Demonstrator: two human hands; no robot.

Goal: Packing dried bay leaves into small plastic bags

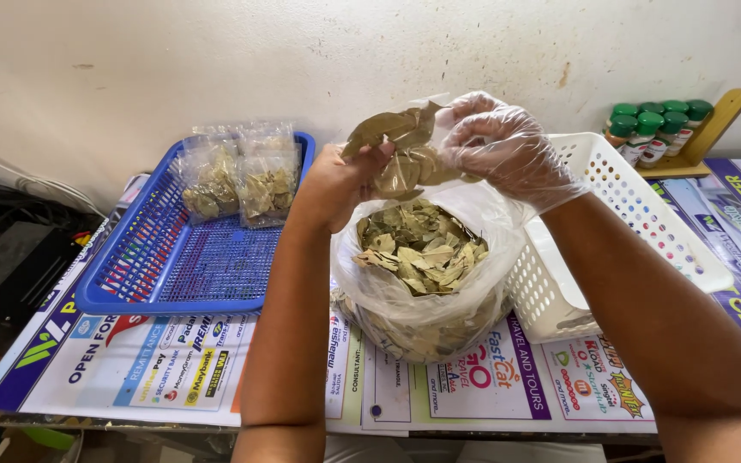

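On a table covered with printed sheets, a blue tray with two filled packets is set at the left, a white basket at the right, and a large clear bag of dried leaves between them. Above that bag, a small clear packet stuffed with leaves is gripped by the bare left hand and pinched at its mouth by the gloved right hand. Green-capped jars are racked behind the basket.
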